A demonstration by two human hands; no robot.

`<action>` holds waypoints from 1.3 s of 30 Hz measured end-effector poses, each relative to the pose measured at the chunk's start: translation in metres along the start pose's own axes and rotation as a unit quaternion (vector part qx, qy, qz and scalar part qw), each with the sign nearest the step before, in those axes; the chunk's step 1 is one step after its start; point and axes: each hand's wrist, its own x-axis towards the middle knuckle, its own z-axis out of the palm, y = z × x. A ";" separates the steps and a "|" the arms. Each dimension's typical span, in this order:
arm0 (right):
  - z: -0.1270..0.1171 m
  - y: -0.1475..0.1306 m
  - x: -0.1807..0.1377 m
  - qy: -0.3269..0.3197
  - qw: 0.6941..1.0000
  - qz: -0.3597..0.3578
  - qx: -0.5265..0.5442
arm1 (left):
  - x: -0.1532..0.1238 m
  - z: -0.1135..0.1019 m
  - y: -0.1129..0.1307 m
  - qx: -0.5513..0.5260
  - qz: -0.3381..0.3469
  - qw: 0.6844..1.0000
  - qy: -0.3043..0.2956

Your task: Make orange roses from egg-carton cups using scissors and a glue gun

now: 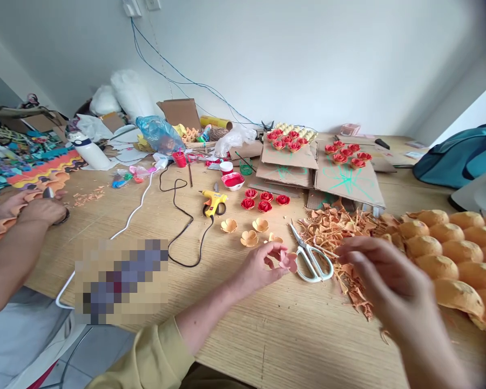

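My left hand point(263, 266) is closed on a small pinkish-orange egg-carton flower cup point(287, 261), held just above the table. My right hand point(392, 286) is in the air over a pile of orange carton scraps point(328, 229). Its fingers are bent and smeared by motion, so whether they hold anything is unclear. White-handled scissors point(314, 265) lie partly spread between my hands. Beyond my left hand sit several unpainted flower cups point(249, 238), one partly behind my fingers. Farther back stand several red-painted carton roses point(265, 206).
An orange egg tray point(464, 237) lies at the right. A yellow glue gun point(214, 202) trails a black cord. Behind are a red paint dish point(233, 181) and cardboard sheets point(348, 186) bearing red roses. At left, another person's hands point(40, 210) work on carton; a blurred patch covers the table nearby.
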 end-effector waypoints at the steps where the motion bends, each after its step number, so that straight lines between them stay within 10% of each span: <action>1: 0.015 -0.017 0.031 -0.045 0.999 0.021 0.002 | -0.001 0.001 0.001 0.012 0.006 1.000 -0.002; 6: 0.059 -0.071 0.092 -0.154 0.986 0.052 -0.024 | -0.008 -0.001 0.002 0.084 0.041 0.995 -0.018; 39: 0.096 -0.049 0.096 -0.204 0.967 -0.058 -0.144 | -0.025 -0.028 -0.011 0.258 0.052 0.964 -0.036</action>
